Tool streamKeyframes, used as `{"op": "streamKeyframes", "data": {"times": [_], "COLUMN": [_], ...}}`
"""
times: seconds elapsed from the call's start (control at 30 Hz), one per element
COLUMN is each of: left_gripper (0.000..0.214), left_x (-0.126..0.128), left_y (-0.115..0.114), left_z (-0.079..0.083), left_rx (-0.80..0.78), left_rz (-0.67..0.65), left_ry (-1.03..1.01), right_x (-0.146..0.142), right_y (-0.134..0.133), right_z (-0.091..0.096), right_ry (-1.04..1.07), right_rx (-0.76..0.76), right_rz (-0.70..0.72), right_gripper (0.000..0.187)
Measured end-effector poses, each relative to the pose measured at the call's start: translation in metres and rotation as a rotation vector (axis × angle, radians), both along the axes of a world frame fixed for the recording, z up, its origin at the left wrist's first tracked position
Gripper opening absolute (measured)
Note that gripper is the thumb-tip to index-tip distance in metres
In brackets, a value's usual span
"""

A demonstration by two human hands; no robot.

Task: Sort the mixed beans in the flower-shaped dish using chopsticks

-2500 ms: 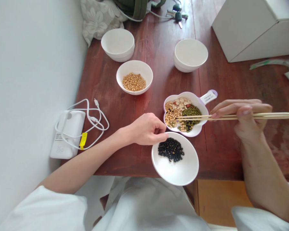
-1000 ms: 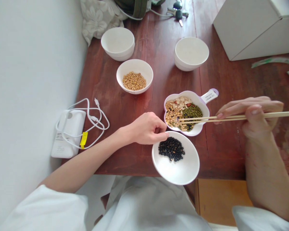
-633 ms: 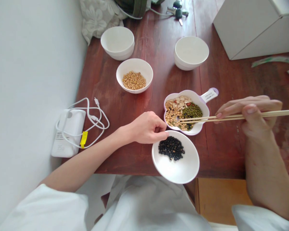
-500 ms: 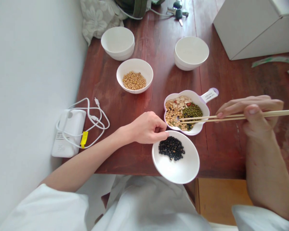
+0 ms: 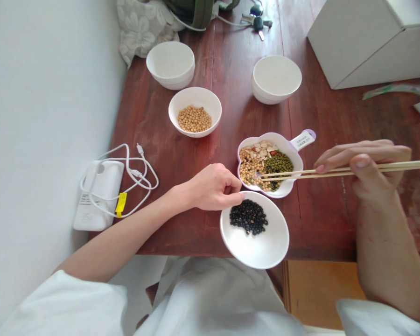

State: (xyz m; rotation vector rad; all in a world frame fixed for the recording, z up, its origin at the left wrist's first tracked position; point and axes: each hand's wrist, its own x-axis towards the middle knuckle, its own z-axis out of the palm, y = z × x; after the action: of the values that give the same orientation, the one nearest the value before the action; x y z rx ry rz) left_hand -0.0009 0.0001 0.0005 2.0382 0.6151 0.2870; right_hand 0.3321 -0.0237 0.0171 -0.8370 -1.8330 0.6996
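Note:
My right hand (image 5: 366, 170) grips a pair of wooden chopsticks (image 5: 318, 172) whose tips rest among mixed beans in a flower-shaped dish with a lilac handle (image 5: 294, 161). My left hand (image 5: 213, 187) is curled, its fingertips pinching the far-left rim of a white bowl (image 5: 262, 247) that holds black beans (image 5: 248, 217) and overhangs the table's near edge. A white bowl of soybeans (image 5: 195, 112) stands behind the left hand.
Two empty white bowls (image 5: 171, 64) (image 5: 276, 78) stand further back on the red-brown table (image 5: 329, 126). A white box (image 5: 367, 39) fills the back right. A white charger with coiled cable (image 5: 100, 193) lies left, by the wall. Keys (image 5: 255, 21) and floral cloth (image 5: 143, 23) lie at the back.
The chopstick tips have drawn back slightly to the right within the mixed dish. My left hand and the black-bean bowl have stayed put.

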Motion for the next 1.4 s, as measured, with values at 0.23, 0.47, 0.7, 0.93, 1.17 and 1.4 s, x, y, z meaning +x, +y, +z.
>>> {"op": "streamKeyframes", "data": {"times": [0.23,0.47,0.7,0.93,1.17,1.4], "left_gripper": [0.036,0.035,0.035,0.035,0.038,0.037], "left_x": [0.001,0.002,0.001,0.000,0.000,0.000], "left_y": [0.001,0.000,0.000,0.000,0.000,0.000], "left_z": [-0.001,0.000,-0.001,0.000,0.000,0.001], "left_rx": [-0.001,0.001,0.003,0.002,0.005,0.001], "left_rz": [0.001,0.003,-0.005,0.003,0.001,-0.003], "left_ry": [-0.002,-0.011,-0.026,-0.007,0.004,0.013], "right_x": [0.000,0.002,0.000,0.004,0.008,0.011], "right_y": [0.000,-0.002,-0.003,-0.005,-0.005,-0.006], "right_z": [0.001,0.001,0.004,0.004,0.004,0.009], "right_ry": [-0.018,-0.016,-0.050,-0.047,-0.110,-0.131], "right_rx": [-0.017,-0.030,-0.068,-0.096,-0.155,-0.253], "right_rz": [-0.013,-0.021,-0.023,0.016,0.076,0.085], "right_gripper": [0.033,0.033,0.026,0.029,0.035,0.051]}}
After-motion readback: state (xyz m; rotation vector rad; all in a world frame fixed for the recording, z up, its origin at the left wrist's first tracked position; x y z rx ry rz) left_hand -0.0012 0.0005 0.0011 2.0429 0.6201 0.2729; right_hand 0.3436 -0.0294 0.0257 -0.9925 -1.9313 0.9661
